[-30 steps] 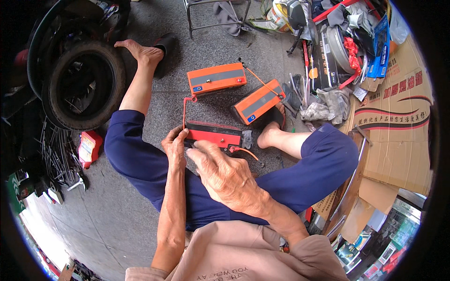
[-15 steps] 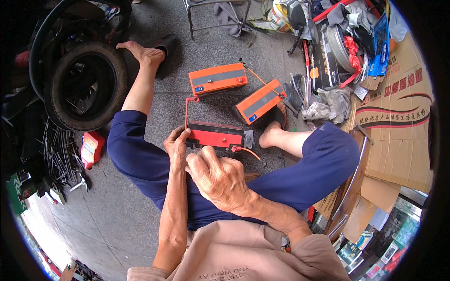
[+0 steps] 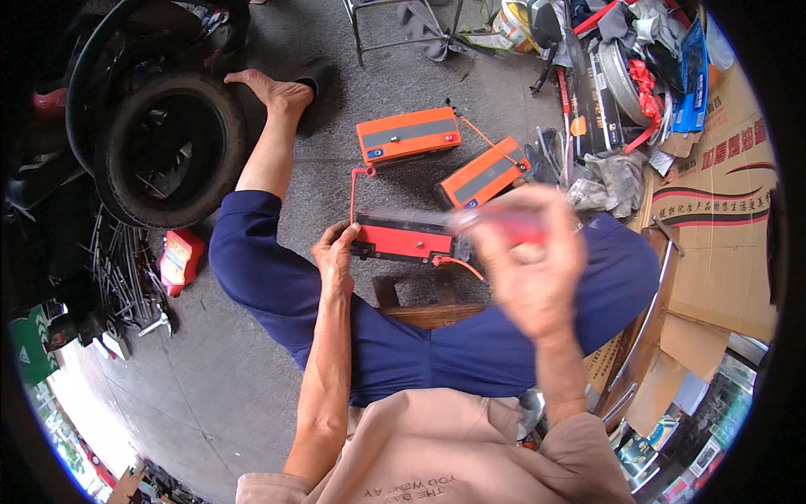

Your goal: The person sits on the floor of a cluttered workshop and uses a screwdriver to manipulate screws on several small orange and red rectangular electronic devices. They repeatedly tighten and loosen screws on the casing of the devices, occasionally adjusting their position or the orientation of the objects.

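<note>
A red and black battery lies between my knees. At its left end my left hand is closed, with thumb and fingertips pinching the lower end of a red wire. That wire runs up to a terminal of an orange battery with a grey stripe. A second orange battery sits tilted to its right. My right hand, smeared by motion, is raised to the right of the red battery. It grips a red-handled screwdriver whose blurred shaft points left over the battery. Another orange-red wire leaves the battery's right end.
Tyres stand at the left, beside a red container and a hammer. A wooden stool is between my legs. Cardboard and piled tools and rags line the right. A metal-framed stand is at the far edge.
My right hand has lifted and swung right, off the red battery's near side, bringing the screwdriver into sight. My left hand stays at the battery's left end. The whole view has shifted slightly.
</note>
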The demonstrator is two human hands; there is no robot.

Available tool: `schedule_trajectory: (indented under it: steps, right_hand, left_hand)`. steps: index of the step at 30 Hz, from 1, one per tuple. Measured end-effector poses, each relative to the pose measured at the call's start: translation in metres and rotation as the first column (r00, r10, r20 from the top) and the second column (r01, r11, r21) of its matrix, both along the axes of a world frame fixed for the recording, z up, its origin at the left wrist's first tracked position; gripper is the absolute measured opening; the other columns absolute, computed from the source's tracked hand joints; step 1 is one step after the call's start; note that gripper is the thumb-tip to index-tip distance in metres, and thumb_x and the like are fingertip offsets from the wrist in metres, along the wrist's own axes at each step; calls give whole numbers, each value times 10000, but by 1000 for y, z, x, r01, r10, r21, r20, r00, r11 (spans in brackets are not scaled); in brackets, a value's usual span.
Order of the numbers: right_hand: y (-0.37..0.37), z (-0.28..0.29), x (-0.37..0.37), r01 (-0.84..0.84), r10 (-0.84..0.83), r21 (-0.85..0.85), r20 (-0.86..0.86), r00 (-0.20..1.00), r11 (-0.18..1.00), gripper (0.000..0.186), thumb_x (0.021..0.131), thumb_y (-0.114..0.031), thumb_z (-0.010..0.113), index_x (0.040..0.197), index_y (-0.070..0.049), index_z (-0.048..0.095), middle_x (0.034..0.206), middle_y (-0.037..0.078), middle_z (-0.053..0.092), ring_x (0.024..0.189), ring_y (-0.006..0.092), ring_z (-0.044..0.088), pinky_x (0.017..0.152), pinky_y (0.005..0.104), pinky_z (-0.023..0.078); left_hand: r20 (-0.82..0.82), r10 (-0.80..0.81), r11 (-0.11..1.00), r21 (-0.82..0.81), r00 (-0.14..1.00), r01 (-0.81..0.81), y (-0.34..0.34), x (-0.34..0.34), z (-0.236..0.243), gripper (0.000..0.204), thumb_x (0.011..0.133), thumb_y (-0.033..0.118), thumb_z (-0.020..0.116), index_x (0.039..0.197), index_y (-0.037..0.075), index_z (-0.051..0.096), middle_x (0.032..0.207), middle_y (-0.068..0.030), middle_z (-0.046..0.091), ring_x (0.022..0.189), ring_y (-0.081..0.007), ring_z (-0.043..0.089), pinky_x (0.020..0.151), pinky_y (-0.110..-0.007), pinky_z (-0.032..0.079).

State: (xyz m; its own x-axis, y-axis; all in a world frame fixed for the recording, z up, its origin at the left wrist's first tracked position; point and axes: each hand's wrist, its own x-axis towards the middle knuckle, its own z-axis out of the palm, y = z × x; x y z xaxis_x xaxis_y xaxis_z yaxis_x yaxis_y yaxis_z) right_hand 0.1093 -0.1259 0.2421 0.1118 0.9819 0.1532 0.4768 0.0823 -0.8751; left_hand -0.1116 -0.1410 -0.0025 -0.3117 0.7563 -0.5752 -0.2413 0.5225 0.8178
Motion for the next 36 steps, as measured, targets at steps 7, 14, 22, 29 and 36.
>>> schedule_trajectory:
  steps: [7,14,22,29,36]
  right_hand:
    - [44,59,105,0,-144,250,557,818,968,287,857,-58,780,1100,-25,632,985,88,713,887,151,695,787,307,563]
    - [26,49,177,173,-176,63,599,781,983,254,945,-98,710,1169,-26,614,1028,73,701,990,157,688,834,290,552]
    - [8,33,161,59,-19,-81,423,906,995,220,826,-42,748,996,5,616,846,162,696,747,231,718,674,339,537]
    - [0,37,161,-26,65,-79,539,840,997,197,835,-39,739,975,15,611,846,138,691,764,223,710,689,325,544]
    - [-10,23,181,6,-33,48,606,794,999,218,807,-96,756,960,6,638,772,160,655,682,281,668,612,379,506]
  left_hand:
    - [-180,-23,998,56,983,33,-14,-1,21,251,887,121,722,1061,-60,716,924,-84,722,844,-135,633,787,-288,500]
    - [-710,-297,856,99,638,508,-60,32,63,161,885,86,688,1023,6,711,1008,-153,645,981,-311,643,893,-381,506]
    - [-658,-643,471,64,393,880,-85,121,86,349,850,19,669,1199,31,651,1023,-176,627,895,-379,662,763,-431,559]
    - [-904,-427,170,-40,37,985,-71,178,61,394,825,88,636,1216,45,623,1188,-167,594,1090,-338,579,876,-432,491]
    - [-904,-399,6,-172,-155,985,-83,169,44,334,803,172,658,1119,63,655,1200,-126,627,1263,-320,522,939,-460,466]
